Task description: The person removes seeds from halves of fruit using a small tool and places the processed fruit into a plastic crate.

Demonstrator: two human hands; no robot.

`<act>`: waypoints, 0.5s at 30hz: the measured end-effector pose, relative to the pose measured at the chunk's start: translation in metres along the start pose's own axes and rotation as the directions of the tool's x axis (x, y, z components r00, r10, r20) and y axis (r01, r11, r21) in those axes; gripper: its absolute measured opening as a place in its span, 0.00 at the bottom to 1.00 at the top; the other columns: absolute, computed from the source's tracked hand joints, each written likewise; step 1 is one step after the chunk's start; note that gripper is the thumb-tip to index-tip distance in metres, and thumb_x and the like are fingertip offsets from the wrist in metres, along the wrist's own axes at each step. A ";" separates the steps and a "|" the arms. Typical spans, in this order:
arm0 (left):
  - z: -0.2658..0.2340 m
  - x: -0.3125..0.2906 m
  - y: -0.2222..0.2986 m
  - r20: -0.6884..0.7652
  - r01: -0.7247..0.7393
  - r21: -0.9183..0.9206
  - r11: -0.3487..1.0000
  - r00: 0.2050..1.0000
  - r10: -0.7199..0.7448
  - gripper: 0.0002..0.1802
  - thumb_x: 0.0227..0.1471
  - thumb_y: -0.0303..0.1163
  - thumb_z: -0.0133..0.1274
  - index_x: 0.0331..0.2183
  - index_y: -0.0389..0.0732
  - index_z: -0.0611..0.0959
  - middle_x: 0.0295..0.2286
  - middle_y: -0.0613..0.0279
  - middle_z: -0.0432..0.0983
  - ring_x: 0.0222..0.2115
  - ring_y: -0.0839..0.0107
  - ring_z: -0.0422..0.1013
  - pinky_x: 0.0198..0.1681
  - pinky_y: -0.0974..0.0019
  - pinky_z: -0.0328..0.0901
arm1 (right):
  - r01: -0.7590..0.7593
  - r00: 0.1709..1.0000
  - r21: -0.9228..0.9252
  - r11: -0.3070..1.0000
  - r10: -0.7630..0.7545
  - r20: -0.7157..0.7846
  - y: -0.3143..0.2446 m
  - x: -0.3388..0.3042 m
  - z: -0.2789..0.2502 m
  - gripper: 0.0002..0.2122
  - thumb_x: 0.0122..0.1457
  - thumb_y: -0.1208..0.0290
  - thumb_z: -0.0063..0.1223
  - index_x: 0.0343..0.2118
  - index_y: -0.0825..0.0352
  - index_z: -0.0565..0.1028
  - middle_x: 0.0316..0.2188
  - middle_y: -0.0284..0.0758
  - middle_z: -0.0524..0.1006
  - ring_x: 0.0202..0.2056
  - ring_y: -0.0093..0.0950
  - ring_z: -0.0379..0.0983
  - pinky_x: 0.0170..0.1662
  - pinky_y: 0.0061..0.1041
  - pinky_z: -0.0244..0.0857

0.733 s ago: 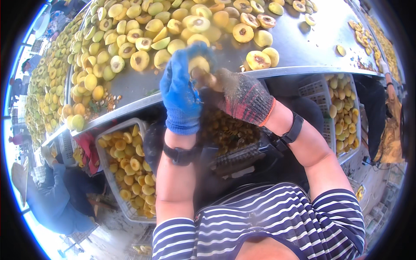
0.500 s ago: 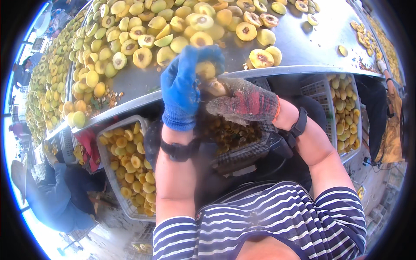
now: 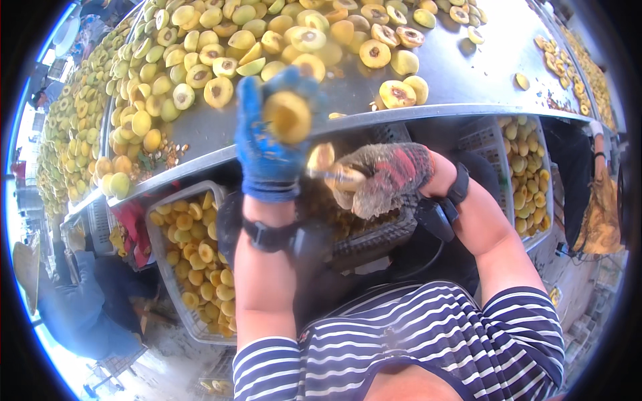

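Observation:
My left hand (image 3: pixel 267 160), in a blue glove, is closed around a yellow peach half (image 3: pixel 287 117), whose hollowed cut face is toward me. Just right of it, my right hand (image 3: pixel 386 175), in a dirty grey and red glove, grips a short tool (image 3: pixel 346 176) with a pale handle; blur hides its exact kind. At the tool's tip is a small yellow-brown piece (image 3: pixel 321 158), perhaps a pit or some flesh. The two hands are apart, over the near edge of the metal table (image 3: pixel 461 87). Beneath them, a dark crate (image 3: pixel 374 237) of brownish scraps is partly hidden.
Many peach halves (image 3: pixel 221 40) are heaped on the table's far left. A light crate (image 3: pixel 150 230) of halves stands left of my legs; another crate (image 3: pixel 505 154) of fruit is at the right. Other people (image 3: pixel 87 301) sit at the left, and a person's arm (image 3: pixel 597 150) shows far right.
My hands have drawn apart. The left has turned the peach half's hollow toward me; the right has moved slightly down, and the tool with a piece at its tip now shows.

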State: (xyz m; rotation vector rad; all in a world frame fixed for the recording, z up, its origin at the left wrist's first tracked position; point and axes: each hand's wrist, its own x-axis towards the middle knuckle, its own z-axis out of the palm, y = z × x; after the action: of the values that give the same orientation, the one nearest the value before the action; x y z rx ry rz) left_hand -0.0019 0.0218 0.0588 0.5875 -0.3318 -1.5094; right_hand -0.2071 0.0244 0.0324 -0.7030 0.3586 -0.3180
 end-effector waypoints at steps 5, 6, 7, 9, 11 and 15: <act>-0.019 -0.038 0.060 -0.186 -0.248 0.356 0.901 0.926 0.329 0.30 0.61 0.54 0.43 0.42 0.33 0.80 0.33 0.52 0.80 0.32 0.60 0.78 0.37 0.58 0.74 | -0.237 0.922 -0.900 -0.366 0.208 -0.328 -0.051 0.007 0.025 0.24 0.51 0.55 0.62 0.49 0.62 0.75 0.36 0.42 0.78 0.37 0.41 0.76 0.40 0.36 0.68; -0.026 -0.047 0.073 -0.132 -0.306 0.397 0.865 0.914 0.383 0.30 0.61 0.54 0.43 0.42 0.33 0.80 0.33 0.53 0.80 0.30 0.60 0.77 0.35 0.60 0.73 | -0.086 0.979 -0.893 -0.443 0.129 -0.158 -0.057 0.004 0.012 0.23 0.52 0.56 0.62 0.48 0.63 0.75 0.35 0.42 0.78 0.36 0.41 0.76 0.40 0.36 0.68; -0.036 -0.056 0.087 -0.074 -0.359 0.428 0.829 0.901 0.428 0.30 0.62 0.54 0.43 0.41 0.33 0.80 0.32 0.53 0.80 0.28 0.61 0.77 0.33 0.61 0.73 | 0.048 0.998 -0.849 -0.526 0.064 0.017 -0.062 0.004 0.006 0.23 0.52 0.56 0.62 0.48 0.63 0.75 0.35 0.42 0.78 0.36 0.41 0.76 0.40 0.36 0.68; -0.051 -0.069 0.101 -0.140 -0.368 0.447 0.816 0.872 0.469 0.30 0.62 0.53 0.42 0.41 0.33 0.81 0.31 0.53 0.80 0.27 0.61 0.76 0.30 0.63 0.71 | -0.082 0.995 -0.865 -0.496 0.002 -0.096 -0.081 0.015 0.017 0.22 0.52 0.56 0.61 0.47 0.64 0.76 0.34 0.37 0.79 0.37 0.38 0.76 0.40 0.33 0.69; -0.062 -0.071 0.105 -0.209 -0.385 0.513 0.767 0.811 0.547 0.30 0.63 0.52 0.42 0.41 0.33 0.80 0.31 0.52 0.80 0.28 0.61 0.76 0.31 0.62 0.71 | 0.099 0.953 -0.927 -0.363 0.302 -0.016 -0.088 0.031 0.027 0.23 0.50 0.53 0.62 0.47 0.61 0.76 0.34 0.34 0.79 0.36 0.34 0.76 0.40 0.32 0.69; -0.059 -0.066 0.082 -0.096 -0.403 0.367 0.839 0.880 0.465 0.27 0.64 0.47 0.43 0.42 0.29 0.80 0.34 0.48 0.80 0.34 0.58 0.77 0.38 0.59 0.72 | 0.270 0.942 -0.814 -0.514 0.316 0.113 -0.096 0.062 0.025 0.20 0.53 0.59 0.59 0.48 0.61 0.75 0.32 0.39 0.79 0.35 0.35 0.76 0.38 0.31 0.70</act>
State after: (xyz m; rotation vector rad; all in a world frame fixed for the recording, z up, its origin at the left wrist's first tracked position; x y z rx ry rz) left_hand 0.0948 0.0924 0.0657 0.8519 -0.5493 -0.9513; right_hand -0.1573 -0.0554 0.1023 -2.7784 0.1989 0.4570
